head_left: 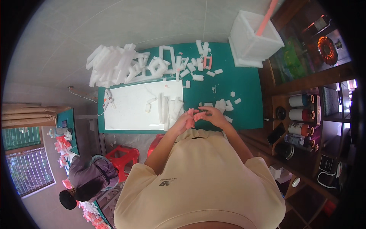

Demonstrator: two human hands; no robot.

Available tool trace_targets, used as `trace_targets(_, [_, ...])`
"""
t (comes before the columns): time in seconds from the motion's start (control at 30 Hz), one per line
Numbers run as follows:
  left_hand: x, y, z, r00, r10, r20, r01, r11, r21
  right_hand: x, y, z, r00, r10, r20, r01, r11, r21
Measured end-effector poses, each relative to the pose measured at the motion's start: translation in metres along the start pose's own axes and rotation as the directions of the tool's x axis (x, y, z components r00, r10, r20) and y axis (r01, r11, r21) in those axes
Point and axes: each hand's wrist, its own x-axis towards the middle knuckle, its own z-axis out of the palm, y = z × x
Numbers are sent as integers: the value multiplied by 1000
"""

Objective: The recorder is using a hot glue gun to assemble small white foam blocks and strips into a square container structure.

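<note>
Close to my body, at the near edge of the green table, both hands hold pink foam pieces (190, 120). The fingers of my left hand (182, 123) are closed round the left part of the pink foam. My right hand (215, 117) pinches a second pink bit (198, 116) against it, with thumb and fingers closed. Whether the pink parts are joined I cannot tell. Just left of my hands, long white foam strips (164, 110) lie on a white board (131, 108). Small white foam blocks (221, 105) lie beyond my right hand.
White foam bars (110, 66) are heaped at the table's far left, beside a white foam frame (166, 51) and a pink frame (207, 62). A glue gun (108, 99) lies on the left. A white foam box (254, 38) stands far right. Red stools (124, 160) and another person (91, 177) are left.
</note>
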Motion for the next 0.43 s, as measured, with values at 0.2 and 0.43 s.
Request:
trace_targets(0.2, [4,-1,1,998,23,57,-19,997,-70,-1,-5,8,995,-83,-47,77,989,-127])
trace_targets(0.43, [1,-5,-13,998,-28,54,30,999,-40,-2,-16,8,996,-65,58,72,989,-126])
